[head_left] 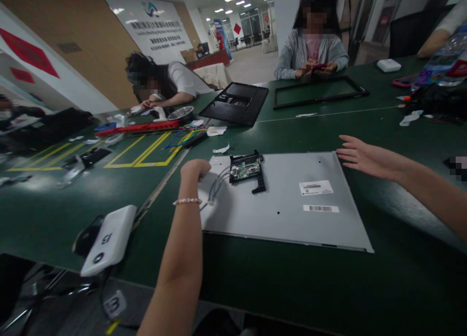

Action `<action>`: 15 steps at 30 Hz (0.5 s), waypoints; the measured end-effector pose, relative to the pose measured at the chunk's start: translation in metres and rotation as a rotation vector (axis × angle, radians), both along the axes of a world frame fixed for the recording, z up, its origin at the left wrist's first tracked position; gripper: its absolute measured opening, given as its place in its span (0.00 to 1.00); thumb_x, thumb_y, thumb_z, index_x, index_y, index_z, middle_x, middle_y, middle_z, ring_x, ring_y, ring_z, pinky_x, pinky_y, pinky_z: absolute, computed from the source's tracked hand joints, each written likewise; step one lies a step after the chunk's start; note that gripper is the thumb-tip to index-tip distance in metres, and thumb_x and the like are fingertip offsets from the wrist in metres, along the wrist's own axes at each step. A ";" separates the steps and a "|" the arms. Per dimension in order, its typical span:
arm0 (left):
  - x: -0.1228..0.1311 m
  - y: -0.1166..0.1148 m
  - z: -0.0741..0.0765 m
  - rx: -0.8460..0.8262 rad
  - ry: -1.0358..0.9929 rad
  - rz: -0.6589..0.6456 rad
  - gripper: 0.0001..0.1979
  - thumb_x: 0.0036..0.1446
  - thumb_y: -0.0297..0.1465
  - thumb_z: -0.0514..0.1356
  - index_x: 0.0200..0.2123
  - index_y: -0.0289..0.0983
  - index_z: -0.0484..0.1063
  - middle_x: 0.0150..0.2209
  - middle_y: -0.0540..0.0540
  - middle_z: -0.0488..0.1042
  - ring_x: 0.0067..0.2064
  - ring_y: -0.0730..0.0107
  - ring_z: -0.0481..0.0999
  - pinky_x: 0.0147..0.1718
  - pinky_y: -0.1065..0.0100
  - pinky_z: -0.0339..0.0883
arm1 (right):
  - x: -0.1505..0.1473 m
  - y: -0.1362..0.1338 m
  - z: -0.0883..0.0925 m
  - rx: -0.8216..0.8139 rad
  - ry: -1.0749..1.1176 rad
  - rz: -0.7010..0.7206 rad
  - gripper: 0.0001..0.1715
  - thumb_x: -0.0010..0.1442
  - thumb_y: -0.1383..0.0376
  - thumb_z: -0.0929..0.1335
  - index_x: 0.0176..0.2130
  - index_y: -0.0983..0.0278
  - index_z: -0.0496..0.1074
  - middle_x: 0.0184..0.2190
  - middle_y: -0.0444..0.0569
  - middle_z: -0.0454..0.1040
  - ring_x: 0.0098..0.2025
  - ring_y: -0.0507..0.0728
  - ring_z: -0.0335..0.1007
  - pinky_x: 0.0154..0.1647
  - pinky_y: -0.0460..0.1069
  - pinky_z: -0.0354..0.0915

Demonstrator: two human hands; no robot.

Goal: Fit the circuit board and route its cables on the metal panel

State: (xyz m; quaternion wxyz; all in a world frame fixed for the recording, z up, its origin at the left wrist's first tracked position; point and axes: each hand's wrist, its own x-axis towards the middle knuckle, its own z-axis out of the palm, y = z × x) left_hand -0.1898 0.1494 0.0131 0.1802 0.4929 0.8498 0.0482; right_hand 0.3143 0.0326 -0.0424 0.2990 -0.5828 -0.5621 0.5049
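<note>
The dark green surface (365, 287) carries a grey metal panel (292, 214), lying flat near its front edge. Farther back lie a black rear cover (235, 105) and an empty black frame (321, 99). Yellow tape lines (146, 153) mark its left part.

A thin bracelet of small white pearl-like beads (187, 201) circles the wrist just behind the left hand (195, 169). Both forearms and the right hand (359, 156) are bare.
</note>
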 end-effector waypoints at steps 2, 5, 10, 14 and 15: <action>0.008 0.001 -0.001 -0.217 0.077 0.036 0.05 0.46 0.32 0.63 0.22 0.38 0.71 0.24 0.33 0.75 0.38 0.34 0.78 0.35 0.47 0.72 | 0.008 0.001 -0.001 0.028 -0.088 -0.055 0.46 0.61 0.43 0.58 0.70 0.54 0.39 0.68 0.57 0.55 0.66 0.63 0.56 0.59 0.62 0.62; 0.022 0.002 -0.002 -0.278 0.038 0.033 0.04 0.42 0.29 0.64 0.22 0.38 0.72 0.21 0.33 0.74 0.38 0.36 0.78 0.35 0.49 0.72 | 0.023 0.005 -0.009 0.103 -0.311 -0.116 0.43 0.60 0.46 0.62 0.68 0.54 0.48 0.64 0.54 0.63 0.63 0.67 0.60 0.62 0.66 0.57; 0.056 -0.008 0.002 -0.255 -0.011 0.025 0.05 0.37 0.28 0.66 0.23 0.38 0.74 0.17 0.37 0.72 0.35 0.38 0.79 0.34 0.51 0.73 | 0.046 0.015 -0.037 0.344 -0.605 -0.042 0.39 0.62 0.50 0.60 0.67 0.62 0.53 0.60 0.58 0.67 0.60 0.68 0.64 0.60 0.65 0.58; 0.085 -0.020 0.008 -0.367 0.103 -0.185 0.04 0.36 0.26 0.66 0.20 0.37 0.74 0.17 0.36 0.73 0.36 0.37 0.78 0.35 0.51 0.73 | 0.063 0.019 -0.053 0.484 -0.902 -0.016 0.37 0.64 0.51 0.57 0.66 0.65 0.57 0.64 0.62 0.60 0.65 0.69 0.53 0.62 0.66 0.53; 0.091 -0.023 0.008 -0.416 0.143 -0.259 0.03 0.37 0.27 0.66 0.20 0.37 0.74 0.17 0.36 0.73 0.36 0.37 0.78 0.36 0.52 0.72 | 0.067 0.019 -0.055 0.494 -0.946 -0.025 0.37 0.64 0.51 0.56 0.66 0.67 0.56 0.64 0.64 0.59 0.65 0.70 0.52 0.63 0.66 0.52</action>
